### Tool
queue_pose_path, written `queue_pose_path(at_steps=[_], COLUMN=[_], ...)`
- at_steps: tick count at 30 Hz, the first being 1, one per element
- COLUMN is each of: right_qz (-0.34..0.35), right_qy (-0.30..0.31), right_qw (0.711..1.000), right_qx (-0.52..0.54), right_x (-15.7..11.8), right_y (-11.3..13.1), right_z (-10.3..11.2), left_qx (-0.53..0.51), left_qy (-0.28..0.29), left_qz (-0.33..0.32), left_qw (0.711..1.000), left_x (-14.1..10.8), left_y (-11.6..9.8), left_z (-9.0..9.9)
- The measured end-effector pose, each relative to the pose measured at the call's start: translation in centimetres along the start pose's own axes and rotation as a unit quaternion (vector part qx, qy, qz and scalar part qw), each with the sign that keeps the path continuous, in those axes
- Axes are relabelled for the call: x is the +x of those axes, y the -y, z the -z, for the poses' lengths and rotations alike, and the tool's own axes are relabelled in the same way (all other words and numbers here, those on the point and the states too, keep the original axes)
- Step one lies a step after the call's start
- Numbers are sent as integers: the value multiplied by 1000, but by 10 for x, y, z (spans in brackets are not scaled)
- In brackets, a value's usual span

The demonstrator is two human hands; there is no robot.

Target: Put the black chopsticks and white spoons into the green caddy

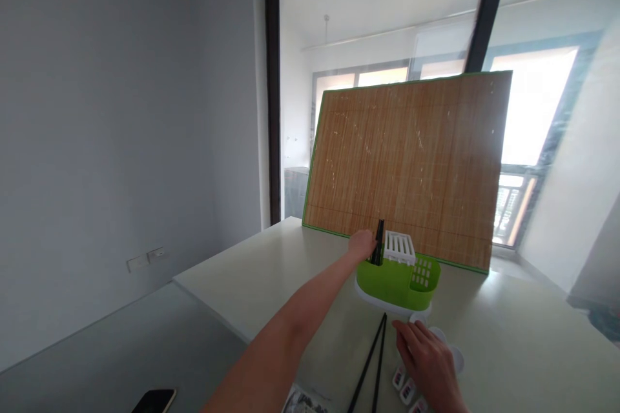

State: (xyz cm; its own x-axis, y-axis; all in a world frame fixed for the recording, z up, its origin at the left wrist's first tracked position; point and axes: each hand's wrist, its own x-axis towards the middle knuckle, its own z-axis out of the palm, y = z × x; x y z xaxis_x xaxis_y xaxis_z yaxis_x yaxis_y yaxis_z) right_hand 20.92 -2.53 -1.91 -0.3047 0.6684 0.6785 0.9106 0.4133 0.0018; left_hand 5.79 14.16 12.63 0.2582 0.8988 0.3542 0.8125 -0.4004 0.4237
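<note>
A green caddy [394,281] with a white base stands on the table, a white slatted rack [400,248] rising from its top. My left hand [362,245] is at the caddy's left end, its fingers closed on black chopsticks [380,239] that stand upright in the left compartment. Part of that grip is hidden behind the hand. Two more black chopsticks [380,352] lie on the table in front, their far ends together. Beside them my right hand [429,355] is held low, fingers stretched forward, by several white round pieces [456,359] that it partly covers.
Small white packets [407,391] with printed marks lie under my right wrist. A clear plastic bag [303,402] is at the bottom edge, and a phone [155,401] lies at the lower left. A bamboo mat board [407,168] leans against the glass behind the caddy.
</note>
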Motion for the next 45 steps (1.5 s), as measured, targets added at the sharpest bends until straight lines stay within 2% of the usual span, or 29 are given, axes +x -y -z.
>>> queue_pose_path(at_steps=[3, 6, 8, 11, 14, 19, 23, 27, 30, 34, 39, 45], right_qz=[-12, -24, -28, -29, -27, -27, -20, -15, -8, 32, 80, 64], right_qy=[0, -6, -5, 4, 11, 5, -9, -20, -18, 13, 39, 47], right_qw=[1000, 1000, 999, 999, 999, 1000, 999, 999, 999, 997, 992, 993], right_qx=[2, 10, 15, 18, 18, 11, 23, 32, 45, 74, 88, 90], right_x=[-1, -1, 0, 1, 0, -2, -2, -1, 1, 5, 7, 5], right_y=[-1, -1, 0, 2, 3, 2, 0, 2, 7, 18, 27, 24], right_z=[0, -1, -2, -3, -4, -4, -5, -5, -2, 5, 8, -1], left_qx=[-8, -31, -31, -2, 35, 106, 161, 153, 84, -90, -271, -358], left_qy=[-40, -60, -34, 37, 100, 133, 128, 98, 51, -11, -72, -98], left_qz=[-13, -37, -56, -60, -42, 21, 87, 104, 91, 56, 38, 12], left_qw=[999, 997, 997, 997, 994, 985, 975, 978, 991, 994, 959, 929], left_x=[-38, -99, -146, -205, -233, -229, -223, -225, -225, -217, -202, -193], left_y=[6, 18, 25, 29, 24, 20, 33, 51, 57, 50, 25, 0], left_z=[9, 4, -7, -30, -45, -44, -37, -32, -27, -23, -26, -45])
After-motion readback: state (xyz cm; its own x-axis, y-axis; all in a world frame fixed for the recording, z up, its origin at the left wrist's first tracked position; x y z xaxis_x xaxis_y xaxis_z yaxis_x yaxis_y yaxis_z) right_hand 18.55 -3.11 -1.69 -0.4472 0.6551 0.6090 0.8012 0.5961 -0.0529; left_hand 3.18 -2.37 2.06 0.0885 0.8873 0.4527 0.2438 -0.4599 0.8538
